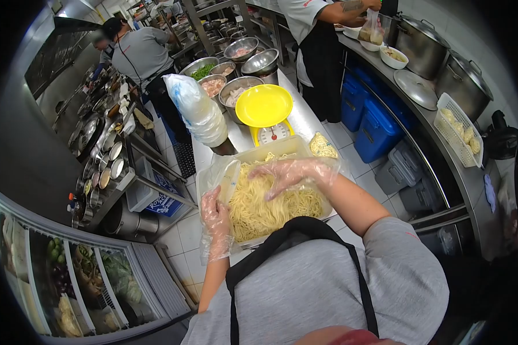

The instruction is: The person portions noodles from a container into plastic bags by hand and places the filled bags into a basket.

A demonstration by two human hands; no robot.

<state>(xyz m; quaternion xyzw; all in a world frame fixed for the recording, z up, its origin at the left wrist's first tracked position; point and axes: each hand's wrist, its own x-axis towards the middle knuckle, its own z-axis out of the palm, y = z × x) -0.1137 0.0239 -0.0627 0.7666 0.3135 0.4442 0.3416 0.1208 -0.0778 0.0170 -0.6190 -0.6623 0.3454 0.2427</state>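
Observation:
A rectangular tub (pixel 204 177) full of pale yellow noodles (pixel 265 210) sits on the steel table in front of me. My right hand (pixel 288 175), in a clear plastic glove, is over the noodles with its fingers apart and holds nothing. My left hand (pixel 215 217), also gloved, is at the tub's left side, fingers bent; what they hold, if anything, cannot be made out. Just beyond the tub stands a kitchen scale (pixel 273 133) with a yellow plate (pixel 264 106) on top. A noodle portion (pixel 323 145) lies beside the tub's far right corner.
Behind the scale are metal bowls (pixel 242 49) of food and stacked bagged containers (pixel 198 115). One co-worker (pixel 139 57) stands at the far left, another (pixel 313 46) at the right counter. Pots (pixel 423 46) and a white basket (pixel 458 131) line the right side.

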